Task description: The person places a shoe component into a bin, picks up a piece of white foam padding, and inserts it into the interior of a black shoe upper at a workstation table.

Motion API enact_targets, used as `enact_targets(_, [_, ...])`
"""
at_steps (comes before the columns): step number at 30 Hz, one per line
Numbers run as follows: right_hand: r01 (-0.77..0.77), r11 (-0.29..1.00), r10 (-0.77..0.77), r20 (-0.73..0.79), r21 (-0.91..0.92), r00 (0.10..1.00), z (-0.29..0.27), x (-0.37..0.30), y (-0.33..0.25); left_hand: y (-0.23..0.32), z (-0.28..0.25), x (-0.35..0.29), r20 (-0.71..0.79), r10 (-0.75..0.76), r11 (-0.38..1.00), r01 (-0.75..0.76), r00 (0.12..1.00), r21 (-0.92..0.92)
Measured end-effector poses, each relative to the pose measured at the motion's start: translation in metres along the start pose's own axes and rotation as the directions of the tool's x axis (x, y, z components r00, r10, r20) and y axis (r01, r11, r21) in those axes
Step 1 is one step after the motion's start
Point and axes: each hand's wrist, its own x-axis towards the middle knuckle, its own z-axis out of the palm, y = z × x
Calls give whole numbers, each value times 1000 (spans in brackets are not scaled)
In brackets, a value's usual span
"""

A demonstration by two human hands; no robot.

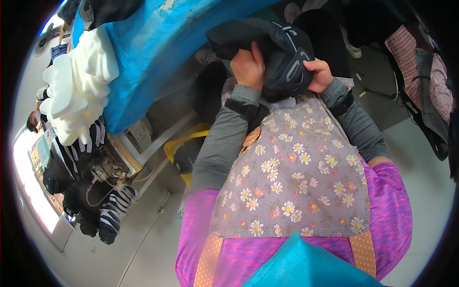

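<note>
A soft black mesh-and-fabric piece with grey raised trim [292, 64] is held above my lap, near the edge of a blue-covered table. Its open, dark side faces left; I cannot tell what kind of article it is. My left hand [247, 69] grips its near left part, thumb pointing up and fingers curled. On the other side my right hand [319, 75] pinches the right edge, with the thumb and forefinger against the trim. A small pale flap [283, 104] hangs from its underside, just over my flowered apron [291, 177].
Blue sheeting [158, 52] covers the table ahead and left. White foam shapes [81, 79] pile at its left end, above black-and-white striped pieces [117, 208]. A yellow bin [169, 149] stands under the table. Clothes hang over a chair [420, 81] at right. Another person's shoe [353, 48] shows ahead.
</note>
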Motion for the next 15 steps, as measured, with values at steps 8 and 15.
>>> enact_targets(8, [-40, 997, 39, 17, 72, 999, 1, 6, 3, -38, 26, -6, -173, 188, 982, -183, 967, 46])
enact_targets(15, [-15, 994, 13, 27, 108, 1000, 4, 7, 4, 10, -12, 14, -153, 91, 996, -92, 984, 3])
